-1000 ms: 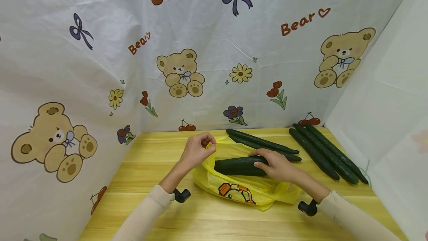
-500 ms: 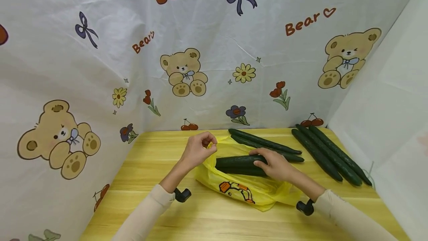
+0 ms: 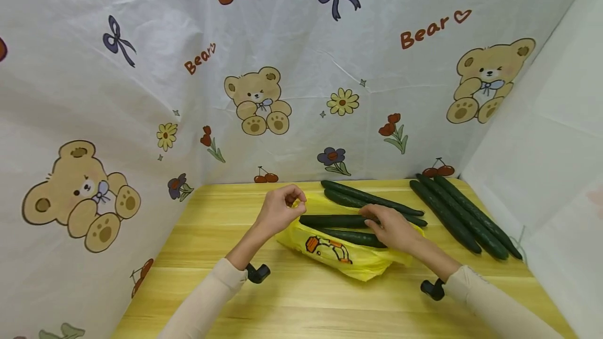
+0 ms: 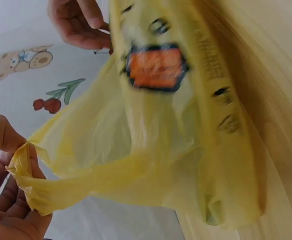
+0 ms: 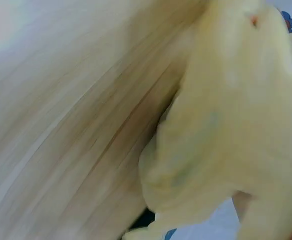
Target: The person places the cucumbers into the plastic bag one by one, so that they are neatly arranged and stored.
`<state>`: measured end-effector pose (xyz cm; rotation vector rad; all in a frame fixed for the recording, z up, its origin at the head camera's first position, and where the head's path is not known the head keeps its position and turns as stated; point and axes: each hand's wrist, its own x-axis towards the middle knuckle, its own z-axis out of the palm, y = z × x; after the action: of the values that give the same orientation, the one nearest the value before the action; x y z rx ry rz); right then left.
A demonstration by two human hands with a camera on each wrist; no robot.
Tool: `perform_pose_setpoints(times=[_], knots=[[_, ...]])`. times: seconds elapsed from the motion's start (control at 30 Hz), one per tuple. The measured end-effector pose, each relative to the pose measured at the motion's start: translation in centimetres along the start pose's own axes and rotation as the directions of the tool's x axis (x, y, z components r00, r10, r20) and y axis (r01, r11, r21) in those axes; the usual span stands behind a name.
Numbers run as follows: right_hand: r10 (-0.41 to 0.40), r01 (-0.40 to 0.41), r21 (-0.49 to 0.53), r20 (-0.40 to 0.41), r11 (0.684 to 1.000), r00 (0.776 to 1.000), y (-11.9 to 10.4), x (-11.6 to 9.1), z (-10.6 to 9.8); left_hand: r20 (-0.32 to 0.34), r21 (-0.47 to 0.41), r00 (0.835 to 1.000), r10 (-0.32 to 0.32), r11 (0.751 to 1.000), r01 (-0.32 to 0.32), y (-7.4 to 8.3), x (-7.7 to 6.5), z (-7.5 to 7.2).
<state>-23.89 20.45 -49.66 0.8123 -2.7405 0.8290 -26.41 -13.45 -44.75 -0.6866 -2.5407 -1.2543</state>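
A yellow plastic bag (image 3: 360, 267) with a printed orange and black picture lies on its side mid-table, its mouth up. My left hand (image 3: 279, 211) pinches the bag's rim, seen gathered between thumb and fingers in the left wrist view (image 4: 161, 130). Inside the bag lie two dark green cucumbers: a rear cucumber (image 3: 332, 221) and a front cucumber (image 3: 358, 237). The right hand (image 3: 391, 228) holds the right end of the rear cucumber with curled fingers, the fingertips partly hidden. Bag film (image 5: 226, 125) fills much of the right wrist view, blurred.
Behind the bag, two more cucumbers (image 3: 372, 196) lie side by side on the wooden table (image 3: 226, 297). Several cucumbers (image 3: 464, 216) lie together at the right, near the white side wall (image 3: 556, 192). A bear-print cloth (image 3: 292, 30) hangs at the back.
My right hand has moved slightly up and back with the rear cucumber, and a gap now shows between the two cucumbers. The bag's front has shifted up and left. The left hand keeps its pinch.
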Motion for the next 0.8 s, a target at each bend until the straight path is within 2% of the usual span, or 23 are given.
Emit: perform_pose_setpoints(times=[0.3, 0.5, 0.8], knots=[[0.059, -0.058, 0.034, -0.022, 0.998, 0.998, 0.9, -1.4, -1.9, -0.01, 0.009, 1.0, -0.009, 1.0, 0.009, 0.0, 0.4, 0.5], [0.1, -0.097, 0.059, -0.061, 0.994, 0.993, 2.2, -2.1, -3.3, -0.02, 0.004, 1.0, 0.006, 1.0, -0.006, -0.2, 0.5, 0.4], [0.15, -0.146, 0.051, -0.066, 0.988, 0.987, 3.9, -3.8, -5.2, -0.027, -0.012, 1.0, -0.001, 1.0, 0.0, -0.6, 0.5, 0.6]])
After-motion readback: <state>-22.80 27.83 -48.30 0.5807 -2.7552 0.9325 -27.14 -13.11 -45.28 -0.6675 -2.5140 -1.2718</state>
